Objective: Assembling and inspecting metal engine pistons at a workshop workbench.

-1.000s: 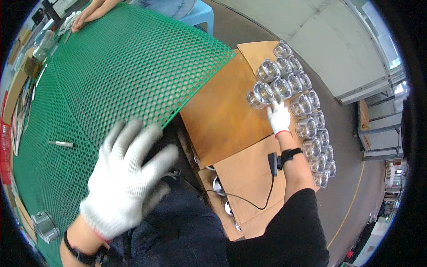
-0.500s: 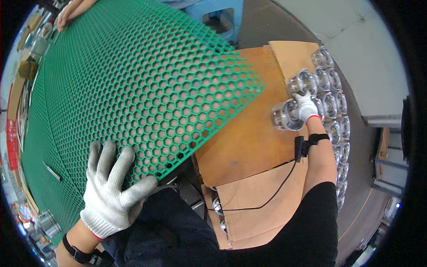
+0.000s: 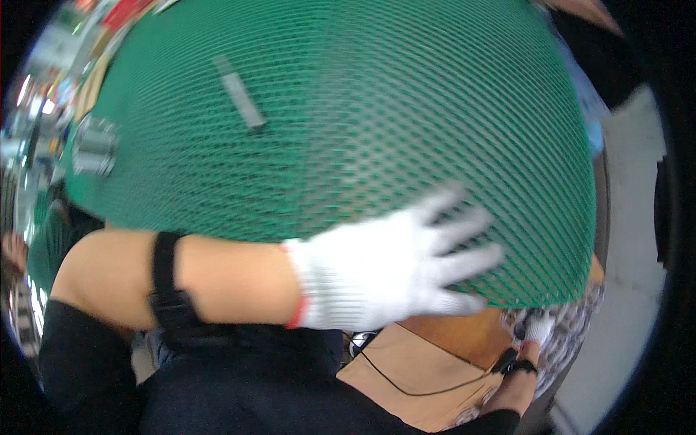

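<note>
My left hand (image 3: 406, 264), in a white knitted glove, lies over the green mesh mat (image 3: 435, 94) with its fingers spread and nothing in them. Far off at the lower right, my right hand (image 3: 537, 330), gloved too, reaches to a cluster of shiny, cup-like round pieces (image 3: 569, 335). Its fingers are small and smeared, partly behind the mat's edge, so I cannot see whether it grips one. A grey strip-shaped tool (image 3: 241, 96) rests on the mat beyond my left hand.
A shiny cylinder (image 3: 94, 146) stands at the mat's left edge. Below the mat's right corner are a brown board (image 3: 453, 337) and cardboard (image 3: 399, 362), crossed by a black cable (image 3: 413, 394). Another person's dark clothing (image 3: 605, 51) shows at the upper right.
The view has swung left, so the mat fills most of it. My left hand has moved right across the mat. The right hand stays by the shiny pieces, now lower in view.
</note>
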`<state>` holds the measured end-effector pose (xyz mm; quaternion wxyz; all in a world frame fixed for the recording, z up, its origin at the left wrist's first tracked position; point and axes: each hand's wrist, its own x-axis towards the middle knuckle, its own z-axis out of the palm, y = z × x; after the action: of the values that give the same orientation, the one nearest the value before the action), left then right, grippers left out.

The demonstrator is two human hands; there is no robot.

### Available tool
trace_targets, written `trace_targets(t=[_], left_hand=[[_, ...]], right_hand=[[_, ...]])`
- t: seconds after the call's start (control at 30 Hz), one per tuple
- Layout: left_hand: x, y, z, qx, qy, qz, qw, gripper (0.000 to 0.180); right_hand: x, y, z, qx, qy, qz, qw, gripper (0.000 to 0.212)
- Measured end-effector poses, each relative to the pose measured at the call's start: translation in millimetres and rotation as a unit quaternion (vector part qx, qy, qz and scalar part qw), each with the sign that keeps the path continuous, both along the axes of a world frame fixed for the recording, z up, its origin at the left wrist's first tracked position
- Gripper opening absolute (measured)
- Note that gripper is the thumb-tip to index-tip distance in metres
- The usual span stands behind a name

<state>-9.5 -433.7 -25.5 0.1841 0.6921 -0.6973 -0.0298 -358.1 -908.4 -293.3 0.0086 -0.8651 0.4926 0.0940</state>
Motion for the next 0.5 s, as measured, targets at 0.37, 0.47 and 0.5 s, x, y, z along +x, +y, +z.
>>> trace_targets(t=[0.37, 0.47, 0.5], left_hand=[[-7, 16, 3, -0.006, -0.090, 0.016, 0.996, 0.044], [-14, 6, -1, 0.017, -0.094, 0.009, 0.995, 0.048], [-14, 6, 2, 0.010, -0.111, 0.013, 0.994, 0.048]], right_hand=[[26, 202, 83, 0.130, -0.114, -0.002, 0.985, 0.047], [11, 266, 101, 0.123, -0.113, 0.012, 0.986, 0.047], [7, 279, 109, 0.168, -0.156, 0.041, 0.973, 0.046]])
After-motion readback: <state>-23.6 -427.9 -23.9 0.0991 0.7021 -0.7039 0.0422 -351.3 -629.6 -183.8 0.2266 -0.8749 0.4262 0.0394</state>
